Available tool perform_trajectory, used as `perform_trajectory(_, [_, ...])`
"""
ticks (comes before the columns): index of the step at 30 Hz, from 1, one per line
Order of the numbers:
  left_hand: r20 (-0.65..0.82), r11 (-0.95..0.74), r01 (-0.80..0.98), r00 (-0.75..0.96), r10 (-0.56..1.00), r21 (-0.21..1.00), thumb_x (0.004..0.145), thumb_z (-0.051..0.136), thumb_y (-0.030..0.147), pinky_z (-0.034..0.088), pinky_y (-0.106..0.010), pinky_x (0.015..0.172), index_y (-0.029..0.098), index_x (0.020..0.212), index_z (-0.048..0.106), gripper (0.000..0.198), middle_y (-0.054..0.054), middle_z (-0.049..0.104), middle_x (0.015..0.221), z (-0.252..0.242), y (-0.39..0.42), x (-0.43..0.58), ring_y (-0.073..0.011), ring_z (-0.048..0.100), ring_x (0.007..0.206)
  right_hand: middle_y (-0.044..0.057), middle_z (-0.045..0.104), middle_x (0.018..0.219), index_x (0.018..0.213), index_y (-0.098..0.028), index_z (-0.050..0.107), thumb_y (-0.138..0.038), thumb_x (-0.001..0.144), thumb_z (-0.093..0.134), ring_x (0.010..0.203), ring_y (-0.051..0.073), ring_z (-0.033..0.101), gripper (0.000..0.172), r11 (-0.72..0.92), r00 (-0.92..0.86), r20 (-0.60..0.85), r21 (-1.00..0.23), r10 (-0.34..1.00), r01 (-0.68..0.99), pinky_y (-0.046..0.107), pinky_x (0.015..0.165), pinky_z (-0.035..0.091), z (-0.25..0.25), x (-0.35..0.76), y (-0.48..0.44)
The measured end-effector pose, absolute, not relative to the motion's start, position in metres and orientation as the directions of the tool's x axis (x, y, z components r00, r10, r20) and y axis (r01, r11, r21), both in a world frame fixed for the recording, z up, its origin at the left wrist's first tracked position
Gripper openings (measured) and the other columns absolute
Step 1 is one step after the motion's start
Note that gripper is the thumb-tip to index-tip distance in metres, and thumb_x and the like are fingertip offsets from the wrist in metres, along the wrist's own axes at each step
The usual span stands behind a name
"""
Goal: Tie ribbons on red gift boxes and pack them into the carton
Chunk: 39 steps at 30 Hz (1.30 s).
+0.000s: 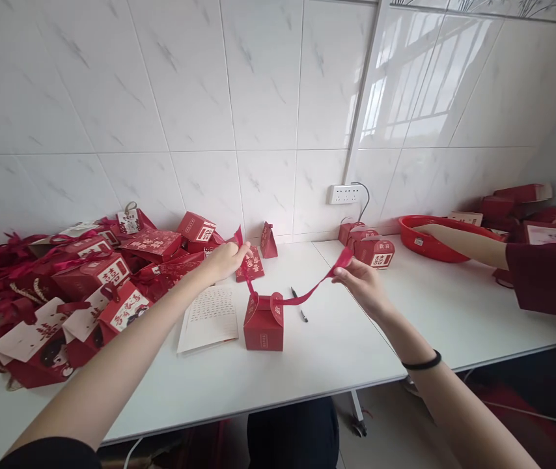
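A small red box (pixel 264 329) stands upright on the white table near its front edge. A dark red ribbon (pixel 302 299) passes through the top of the box, and its two ends rise to either side. My left hand (pixel 229 260) is closed on one ribbon end, up and to the left of the box. To the right of the box, my right hand (pixel 363 281) pinches the other end between thumb and fingers. The ribbon sags between the box and my right hand.
Many red boxes (pixel 90 273) are heaped at the left. A notebook (pixel 208 317) and a pen (pixel 300 305) flank the box. Farther back stand a red triangular box (pixel 269 241) and several boxes (pixel 375 251). A person's arm (pixel 468 242) reaches over a red basin (pixel 407 238).
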<state>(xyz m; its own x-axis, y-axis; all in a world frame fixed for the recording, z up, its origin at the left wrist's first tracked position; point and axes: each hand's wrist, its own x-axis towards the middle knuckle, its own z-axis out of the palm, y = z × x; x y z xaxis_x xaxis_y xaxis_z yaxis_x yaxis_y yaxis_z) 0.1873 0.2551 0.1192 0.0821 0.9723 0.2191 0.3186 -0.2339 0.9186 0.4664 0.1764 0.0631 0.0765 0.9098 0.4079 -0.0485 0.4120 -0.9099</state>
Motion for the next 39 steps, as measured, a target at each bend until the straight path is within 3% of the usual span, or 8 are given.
perform_trajectory(5, [0.218,-0.230,0.390,0.074,0.973,0.892,0.070,0.069,0.008,0.031,-0.025,0.061,0.021,0.035,0.040,0.047,0.003,0.028,0.037,0.142,0.251,0.167,-0.0256,0.054,0.060,0.002,0.062,0.070,0.066,-0.019,0.063,-0.054,0.063,0.078,0.068,0.017,0.056,0.039,0.428,-0.005,0.428,-0.904,0.904,-0.014,0.031,0.066,0.048,0.075,0.429,0.183])
perform_trajectory(9, [0.185,-0.230,0.353,0.157,0.970,0.907,0.068,0.072,0.010,0.030,-0.027,0.057,0.021,0.034,0.037,0.050,0.004,0.027,0.034,0.152,0.252,0.161,-0.0207,0.049,0.047,0.002,0.062,0.072,0.068,-0.020,0.059,-0.058,0.063,0.075,0.070,0.017,0.056,0.042,0.442,-0.028,0.443,-0.896,0.896,-0.043,0.031,0.068,0.047,0.080,0.398,0.192])
perform_trajectory(14, [0.241,-0.286,0.123,0.292,0.926,0.950,0.064,0.074,0.022,0.043,-0.028,0.066,0.017,0.049,0.057,0.023,-0.001,0.059,0.054,0.137,0.250,0.176,-0.0187,0.060,0.062,0.000,0.060,0.068,0.068,-0.019,0.056,-0.055,0.066,0.075,0.065,0.014,0.054,0.041,0.454,-0.073,0.457,-0.889,0.886,-0.058,0.028,0.063,0.044,0.090,0.367,0.205])
perform_trajectory(17, [0.270,-0.266,-0.059,0.315,0.910,0.962,0.068,0.068,0.034,0.049,-0.033,0.071,0.015,0.061,0.062,0.021,-0.006,0.066,0.066,0.119,0.250,0.186,-0.0198,0.064,0.068,0.000,0.060,0.067,0.068,-0.018,0.059,-0.053,0.067,0.074,0.063,0.014,0.054,0.038,0.472,-0.100,0.474,-0.880,0.875,-0.048,0.027,0.061,0.043,0.098,0.356,0.213])
perform_trajectory(21, [0.259,-0.194,-0.224,0.314,0.913,0.955,0.068,0.065,0.039,0.050,-0.032,0.064,0.016,0.063,0.056,0.025,-0.003,0.061,0.063,0.104,0.253,0.195,-0.0152,0.060,0.059,0.001,0.061,0.069,0.070,-0.018,0.061,-0.055,0.072,0.070,0.065,0.016,0.055,0.038,0.503,-0.107,0.504,-0.863,0.857,-0.040,0.028,0.063,0.044,0.102,0.347,0.222])
perform_trajectory(26, [0.233,-0.115,-0.324,0.355,0.905,0.939,0.067,0.069,0.036,0.041,-0.024,0.050,0.018,0.056,0.043,0.034,0.007,0.040,0.049,0.099,0.256,0.202,-0.0071,0.043,0.044,0.000,0.060,0.068,0.075,-0.019,0.062,-0.051,0.080,0.066,0.065,0.015,0.054,0.032,0.535,-0.029,0.537,-0.842,0.843,-0.064,0.027,0.064,0.045,0.091,0.348,0.226])
perform_trajectory(34, [0.311,-0.152,-0.333,0.502,0.807,0.931,0.072,0.071,0.031,0.042,-0.022,0.061,0.016,0.079,0.059,0.021,0.003,0.055,0.067,0.087,0.257,0.204,-0.0081,0.051,0.061,0.000,0.062,0.070,0.078,-0.020,0.065,-0.041,0.079,0.071,0.062,0.013,0.056,0.022,0.534,0.022,0.537,-0.832,0.843,-0.149,0.025,0.059,0.047,0.088,0.356,0.222])
perform_trajectory(39, [0.367,-0.306,-0.206,0.441,0.819,0.930,0.083,0.060,0.028,0.046,-0.023,0.066,0.018,0.086,0.062,0.011,0.000,0.060,0.075,0.089,0.248,0.202,-0.0101,0.057,0.069,0.000,0.063,0.069,0.077,-0.021,0.065,-0.037,0.082,0.070,0.061,0.013,0.057,0.018,0.563,0.033,0.565,-0.813,0.824,-0.146,0.024,0.057,0.047,0.086,0.358,0.217])
